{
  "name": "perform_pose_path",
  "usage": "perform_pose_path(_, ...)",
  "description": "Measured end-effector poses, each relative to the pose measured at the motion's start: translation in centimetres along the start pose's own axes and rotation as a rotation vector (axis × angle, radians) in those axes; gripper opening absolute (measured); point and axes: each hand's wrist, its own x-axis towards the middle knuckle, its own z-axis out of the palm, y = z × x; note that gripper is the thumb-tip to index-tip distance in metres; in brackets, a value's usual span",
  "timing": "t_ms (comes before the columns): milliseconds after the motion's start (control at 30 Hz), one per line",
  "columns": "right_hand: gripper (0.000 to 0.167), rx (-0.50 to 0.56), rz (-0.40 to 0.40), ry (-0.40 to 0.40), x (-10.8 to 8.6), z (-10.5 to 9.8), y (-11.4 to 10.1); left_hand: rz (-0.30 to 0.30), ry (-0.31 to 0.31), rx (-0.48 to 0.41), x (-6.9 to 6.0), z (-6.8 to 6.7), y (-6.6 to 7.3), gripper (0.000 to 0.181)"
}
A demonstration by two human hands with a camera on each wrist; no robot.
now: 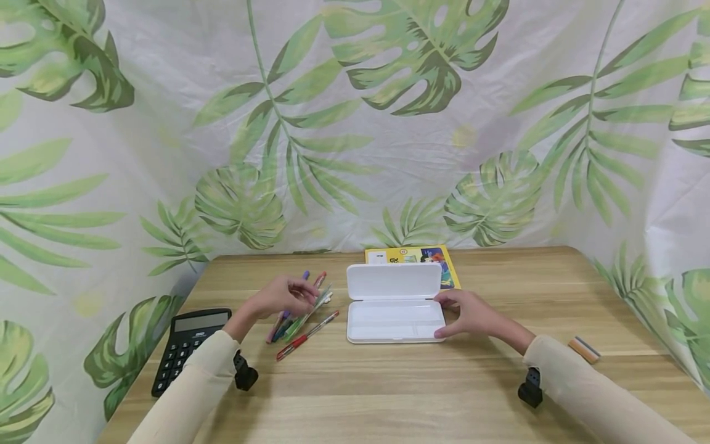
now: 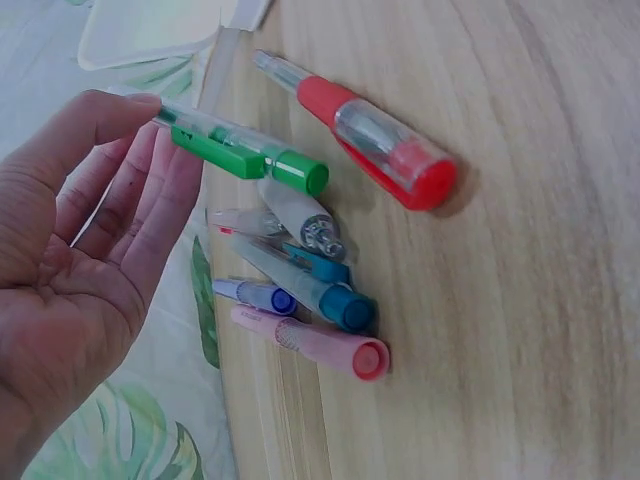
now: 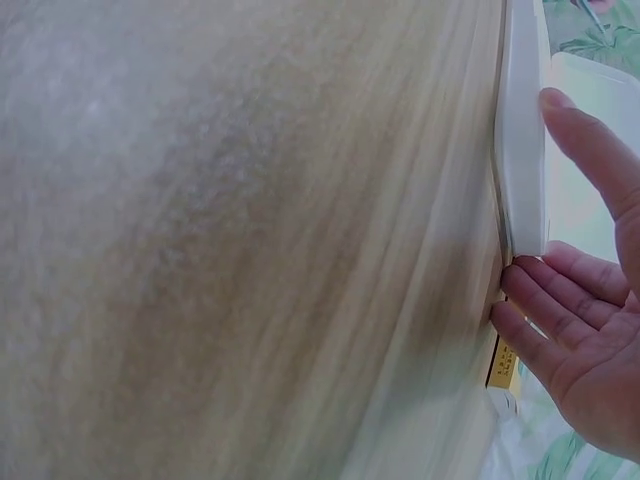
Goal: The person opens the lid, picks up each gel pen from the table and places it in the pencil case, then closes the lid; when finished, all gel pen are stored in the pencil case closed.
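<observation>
My left hand [image 1: 284,296] pinches a green-capped clear pen [image 2: 245,150] between thumb and fingers, tilted over a loose bunch of pens. Under it in the left wrist view are a pink pen [image 2: 320,342], a teal pen [image 2: 318,285], a purple-blue pen [image 2: 258,295] and a whitish pen [image 2: 302,215]. A red pen [image 1: 307,336] lies apart, nearer me. To the right stands an opened white pencil case [image 1: 377,320], its lid raised, no pens inside. My right hand [image 1: 468,313] holds its right end, thumb at the front and fingers by the hinge corner.
A black calculator [image 1: 191,345] lies at the left of the wooden table [image 1: 399,394]. Behind the case is a yellow book [image 1: 449,271] with a colourful cover. An orange, white and grey-blue eraser [image 1: 584,349] sits near the right forearm. Leaf-print cloth [image 1: 421,154] hangs behind.
</observation>
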Motion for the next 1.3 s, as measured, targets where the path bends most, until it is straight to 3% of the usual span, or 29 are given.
perform_pose_path(333,0.063,0.015,0.002,0.015,0.1,0.1,0.2,0.058,0.020,-0.054,0.0,0.3,1.0,0.038)
perform_pose_path(533,0.061,0.024,-0.027,0.020,0.2,0.1,0.4,0.070,0.018,-0.139,0.5,1.6,2.9,0.039)
perform_pose_path(700,0.061,0.022,-0.030,0.017,0.2,0.1,0.4,0.105,0.006,-0.140,0.9,3.0,5.3,0.038)
perform_pose_path(833,0.062,0.008,-0.018,0.012,0.2,0.0,0.4,0.145,0.002,-0.129,1.6,4.1,6.8,0.038)
perform_pose_path(1300,0.062,0.003,0.003,0.000,0.3,0.0,0.2,0.208,-0.027,-0.079,5.1,7.4,9.6,0.030)
